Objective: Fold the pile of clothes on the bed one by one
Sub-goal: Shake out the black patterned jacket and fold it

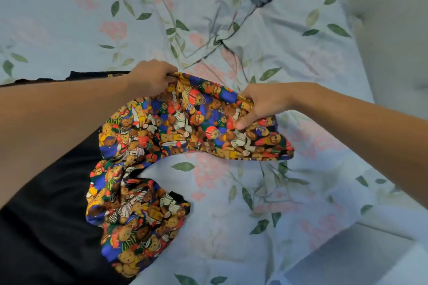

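A colourful teddy-bear print garment hangs between my two hands above the bed, its lower part bunched and draping toward the bottom left. My left hand grips its top edge at the left corner. My right hand pinches the top edge at the right, with the thumb pressed on the front of the cloth. A black garment lies flat on the bed at the lower left, partly under the printed one and under my left forearm.
The bed carries a pale blue floral sheet, rumpled into folds at the upper middle. The bed's edge runs down the right side, with a light wall or floor beyond. A pale surface shows at the bottom right corner.
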`<state>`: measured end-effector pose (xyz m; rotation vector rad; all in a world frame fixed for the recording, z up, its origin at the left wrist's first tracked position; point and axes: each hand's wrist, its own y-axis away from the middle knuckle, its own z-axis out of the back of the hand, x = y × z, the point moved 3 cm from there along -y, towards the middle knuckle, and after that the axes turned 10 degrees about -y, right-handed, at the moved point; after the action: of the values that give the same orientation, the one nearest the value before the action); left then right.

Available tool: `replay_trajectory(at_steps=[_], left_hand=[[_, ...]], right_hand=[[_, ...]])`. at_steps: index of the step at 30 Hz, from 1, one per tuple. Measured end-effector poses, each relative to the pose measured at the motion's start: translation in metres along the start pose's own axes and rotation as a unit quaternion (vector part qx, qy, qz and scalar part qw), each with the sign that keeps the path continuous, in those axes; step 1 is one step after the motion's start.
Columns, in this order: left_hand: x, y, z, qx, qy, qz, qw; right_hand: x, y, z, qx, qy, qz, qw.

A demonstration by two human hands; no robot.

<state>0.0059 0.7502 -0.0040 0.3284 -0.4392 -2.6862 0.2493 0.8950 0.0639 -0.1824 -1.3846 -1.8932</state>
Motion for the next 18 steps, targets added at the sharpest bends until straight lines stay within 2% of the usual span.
replay_trajectory(at_steps=[3, 6, 12, 15, 18], left_hand=[[-0.008, -0.006, 0.002, -0.001, -0.027, 0.034, 0.999], [-0.009, -0.011, 0.001, 0.011, -0.008, 0.070, 0.997], [-0.017, -0.016, -0.009, -0.036, -0.002, 0.059, 0.998], [-0.024, -0.012, -0.016, -0.071, -0.040, 0.059, 0.995], [-0.029, -0.001, -0.027, -0.105, -0.050, 0.055, 0.992]], right_hand=[[-0.005, 0.009, 0.010, -0.028, 0.039, -0.012, 0.999], [-0.023, 0.016, 0.018, -0.017, 0.056, -0.035, 0.998], [-0.087, 0.017, 0.027, -0.075, 0.098, -0.054, 0.991], [-0.111, 0.012, 0.028, -0.184, 0.184, -0.047, 0.964], [-0.111, 0.009, 0.016, -0.327, 0.310, -0.006, 0.893]])
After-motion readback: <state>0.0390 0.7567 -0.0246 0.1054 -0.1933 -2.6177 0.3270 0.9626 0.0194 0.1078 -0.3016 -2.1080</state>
